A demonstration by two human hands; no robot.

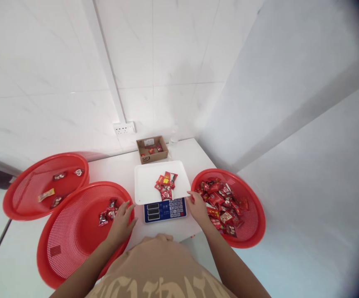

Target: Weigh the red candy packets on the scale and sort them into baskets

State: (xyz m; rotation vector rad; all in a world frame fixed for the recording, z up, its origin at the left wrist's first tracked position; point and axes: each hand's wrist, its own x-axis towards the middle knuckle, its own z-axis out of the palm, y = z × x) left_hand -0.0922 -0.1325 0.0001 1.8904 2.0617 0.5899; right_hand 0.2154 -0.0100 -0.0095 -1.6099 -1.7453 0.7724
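Note:
A white tray (145, 182) rests on top of a blue-fronted weighing scale (162, 213). Several red-wrapped candies (167, 185) lie in a small heap on the tray. My left hand (121, 223) is open, fingers apart, over the right rim of the nearer left red basket (50, 219), with its fingertips close to the tray's front left corner. At the opposite front corner, my right hand (198, 207) has thumb and forefinger apart by the tray's edge; its other fingers are partly hidden. Nothing is held in either hand.
A right-hand red basket (258, 207) holds many wrapped candies. Another red basket (10, 203) stands far left with several sweets inside. A small cardboard box (154, 157) with red packets sits behind the tray, near the tiled wall and its socket (124, 128).

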